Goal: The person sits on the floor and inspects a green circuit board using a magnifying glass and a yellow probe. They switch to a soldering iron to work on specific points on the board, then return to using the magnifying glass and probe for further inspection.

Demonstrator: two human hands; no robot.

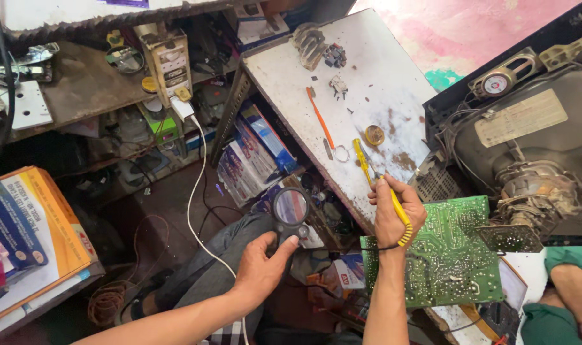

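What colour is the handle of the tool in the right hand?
Yellow; the tool in the right hand shows clearly in the head view.

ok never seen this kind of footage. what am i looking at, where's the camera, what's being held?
There is one picture, from a camera worn on a person's head, looking down at their own two bare hands; there is no robot. The left hand holds a small round magnifying glass by its handle. The right hand grips a yellow-handled tool, likely a soldering iron, over a green circuit board. Beyond it is a worn white tabletop with an orange-handled tool, a small round tin and loose parts. At right sits an opened old television.
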